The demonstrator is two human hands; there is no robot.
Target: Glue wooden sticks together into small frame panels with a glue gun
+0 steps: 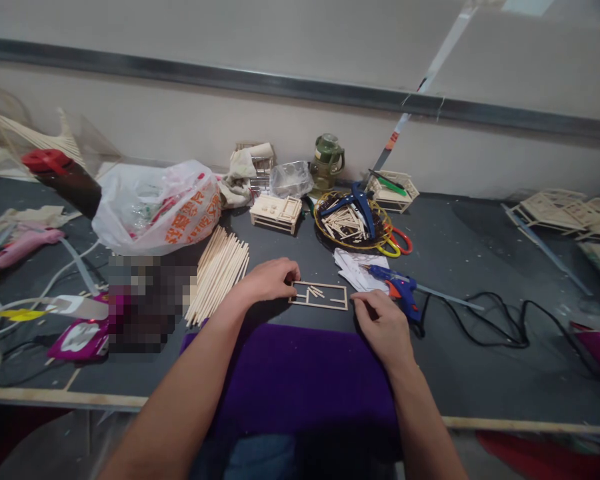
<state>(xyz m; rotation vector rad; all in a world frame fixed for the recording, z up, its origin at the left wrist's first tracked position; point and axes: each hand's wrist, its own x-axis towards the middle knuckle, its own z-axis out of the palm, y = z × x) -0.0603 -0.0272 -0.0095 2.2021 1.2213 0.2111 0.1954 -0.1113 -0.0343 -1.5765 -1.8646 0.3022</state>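
Observation:
A small flat frame of thin wooden sticks (320, 295) lies on the dark table just beyond a purple cloth (300, 373). My left hand (270, 280) rests at the frame's left end with its fingers curled against it. At the frame's right end sits my right hand (380, 320), fingers bent and pinched near the corner; what they hold, if anything, is hidden. A few short loose sticks lie inside the frame.
A bundle of long sticks (219, 272) lies left of my hand. A blue glue gun (399, 288) with black cable lies right. Behind are a wire basket (353, 220) of stick pieces, small wooden models (276, 212), a plastic bag (155, 207), a green jar (327, 160).

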